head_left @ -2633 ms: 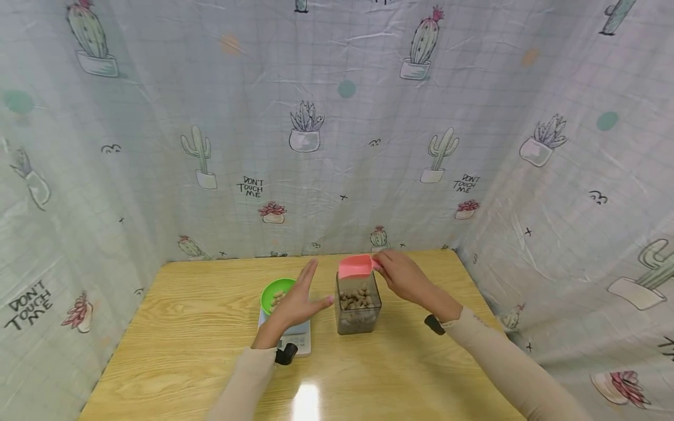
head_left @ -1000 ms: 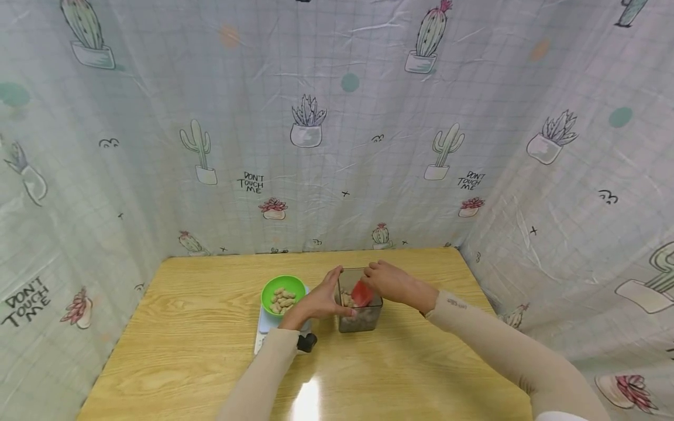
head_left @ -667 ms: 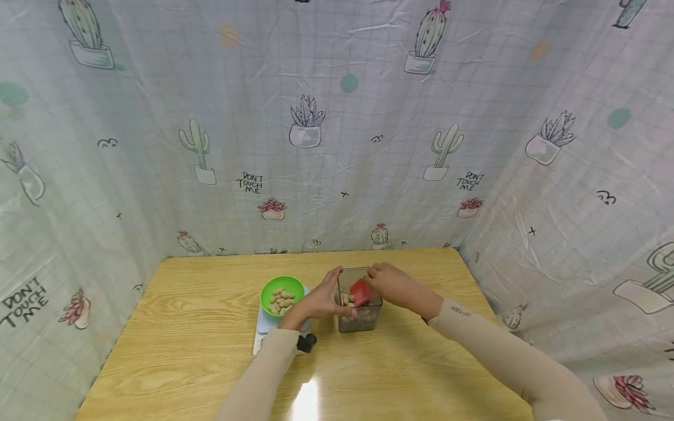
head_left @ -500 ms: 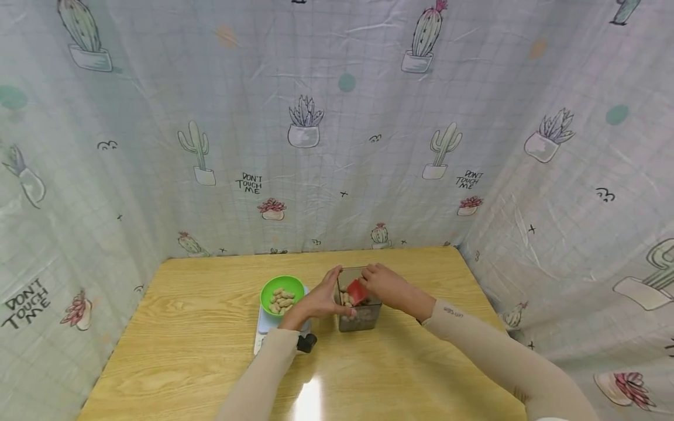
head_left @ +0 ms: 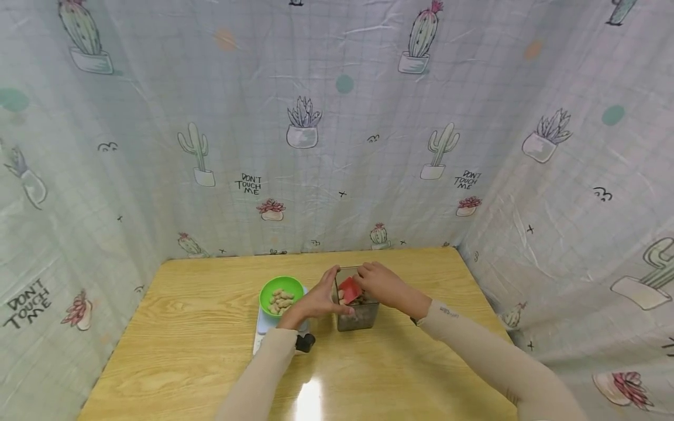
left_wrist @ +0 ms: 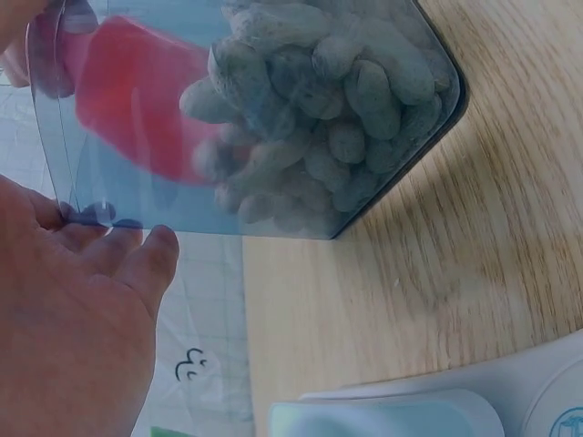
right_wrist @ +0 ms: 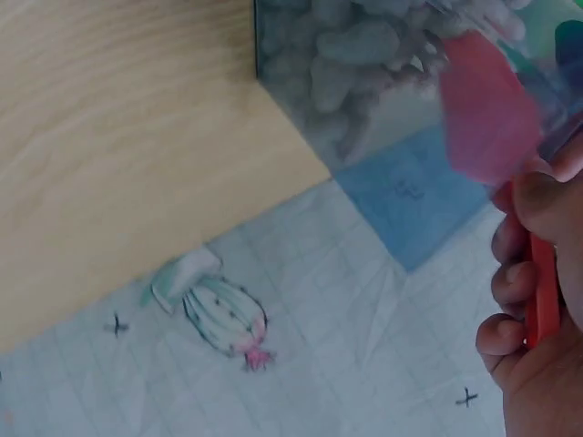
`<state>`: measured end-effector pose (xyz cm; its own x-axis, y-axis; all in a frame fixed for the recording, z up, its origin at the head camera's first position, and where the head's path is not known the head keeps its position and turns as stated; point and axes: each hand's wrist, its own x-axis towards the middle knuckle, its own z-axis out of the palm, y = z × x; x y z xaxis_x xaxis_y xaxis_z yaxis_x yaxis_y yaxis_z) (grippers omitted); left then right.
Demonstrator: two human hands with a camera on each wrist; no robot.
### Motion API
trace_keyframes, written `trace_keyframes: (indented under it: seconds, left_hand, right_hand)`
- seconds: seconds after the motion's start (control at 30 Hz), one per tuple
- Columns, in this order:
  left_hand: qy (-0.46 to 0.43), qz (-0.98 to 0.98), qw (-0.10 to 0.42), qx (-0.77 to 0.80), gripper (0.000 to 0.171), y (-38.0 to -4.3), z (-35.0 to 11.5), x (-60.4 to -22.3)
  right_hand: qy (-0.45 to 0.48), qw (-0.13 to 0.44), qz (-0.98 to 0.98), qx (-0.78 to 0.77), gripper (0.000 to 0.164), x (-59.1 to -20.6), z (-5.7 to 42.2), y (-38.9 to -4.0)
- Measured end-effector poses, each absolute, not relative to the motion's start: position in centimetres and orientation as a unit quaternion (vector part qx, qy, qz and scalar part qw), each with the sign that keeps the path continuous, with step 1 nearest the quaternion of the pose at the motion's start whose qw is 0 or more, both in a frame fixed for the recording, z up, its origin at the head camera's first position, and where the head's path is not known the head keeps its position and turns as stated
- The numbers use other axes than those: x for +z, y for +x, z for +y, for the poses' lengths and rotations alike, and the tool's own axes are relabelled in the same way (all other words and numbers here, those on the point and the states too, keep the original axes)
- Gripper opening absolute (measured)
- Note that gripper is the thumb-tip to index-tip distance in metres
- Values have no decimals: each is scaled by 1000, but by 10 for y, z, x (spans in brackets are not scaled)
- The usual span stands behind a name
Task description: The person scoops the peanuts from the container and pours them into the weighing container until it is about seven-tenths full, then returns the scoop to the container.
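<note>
A see-through square container (head_left: 360,320) holding unshelled peanuts (left_wrist: 310,109) stands on the table. My left hand (head_left: 317,299) grips its left side near the rim, thumb across the front and fingers at the far side. My right hand (head_left: 388,286) holds a red scoop (head_left: 348,290) by its handle, fingers curled round it in the right wrist view. The scoop's bowl (right_wrist: 492,114) is tilted down inside the container, with its lip among the peanuts. Left of the container, a green bowl (head_left: 264,299) with several peanuts (head_left: 281,302) sits on a kitchen scale (head_left: 261,338).
The wooden table (head_left: 189,339) ends at the back against a hanging cactus-print curtain (head_left: 342,152), which also runs along both sides. My left forearm (head_left: 263,368) passes beside the scale and covers part of it.
Earlier the scoop was above the container and my left hand beside it, fingers spread. Since then the scoop has gone in among the peanuts and shifted left, and my left hand has taken hold of the container.
</note>
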<state>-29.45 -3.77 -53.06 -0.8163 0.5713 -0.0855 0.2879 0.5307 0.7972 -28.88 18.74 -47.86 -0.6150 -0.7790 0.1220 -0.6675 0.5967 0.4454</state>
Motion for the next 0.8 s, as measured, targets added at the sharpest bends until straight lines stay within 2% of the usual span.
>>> trace_keyframes:
  seconds: [0.17, 0.33, 0.47, 0.67, 0.8]
  left_hand:
    - [247, 854, 180, 421, 123, -295, -37, -530]
    - [246, 852, 181, 424, 123, -297, -39, -528]
    - [249, 847, 178, 434, 123, -298, -40, -530]
    - [244, 848, 183, 433, 123, -296, -38, -533]
    - [237, 851, 183, 431, 122, -295, -38, -532]
  right_hand:
    - [373, 134, -886, -242, 23, -476, 186, -291]
    - [404, 138, -862, -275, 28, -476, 173, -293]
    - [431, 148, -842, -288, 24, -476, 167, -294]
    - [449, 126, -867, -178, 11, -488, 183, -299]
    - [454, 129, -875, -106, 9, -493, 193, -303]
